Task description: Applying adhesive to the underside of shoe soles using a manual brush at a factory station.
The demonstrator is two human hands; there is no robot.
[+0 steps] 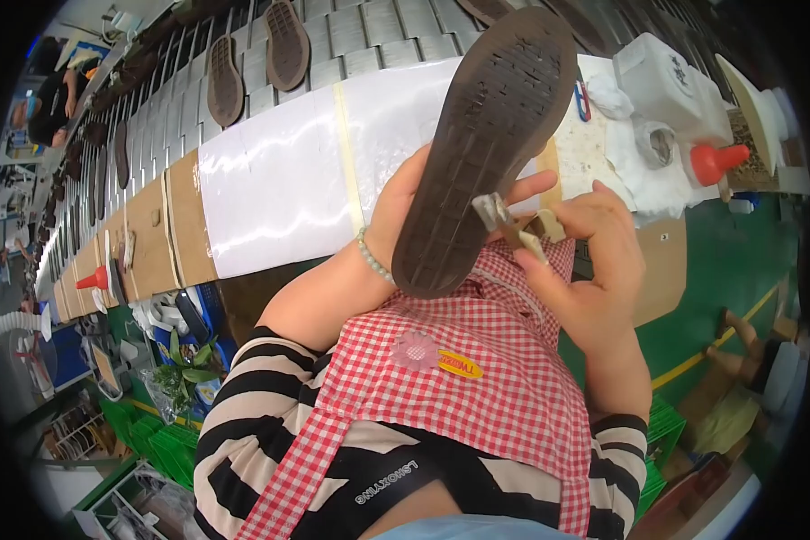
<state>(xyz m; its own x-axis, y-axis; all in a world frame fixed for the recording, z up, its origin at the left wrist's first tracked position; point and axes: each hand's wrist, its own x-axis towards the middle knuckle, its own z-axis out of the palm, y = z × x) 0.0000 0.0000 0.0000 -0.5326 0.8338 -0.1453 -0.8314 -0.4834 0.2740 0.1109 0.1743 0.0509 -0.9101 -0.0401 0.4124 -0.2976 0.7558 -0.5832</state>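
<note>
A dark brown shoe sole (486, 135) is held up at a slant in front of me, its patterned tread facing me. My left hand (398, 200) is wrapped round it from behind; its fingertips show past the sole's right edge, and the rest of the fingers are hidden. Whether an upper is attached behind the sole cannot be seen. Beside the lower right edge, my right hand (603, 256) pinches a small beige-handled tool (529, 232) between thumb and fingers. Its worn whitish tip lies at the sole's edge; its exact kind is unclear.
Brown soles (286, 45) lie on a grey slatted conveyor (360, 63) beyond the white-covered table (270, 193). At the right stand a white plastic jug (661, 85) and a red-capped bottle (718, 164). Another person (52, 108) stands far left, beside the conveyor.
</note>
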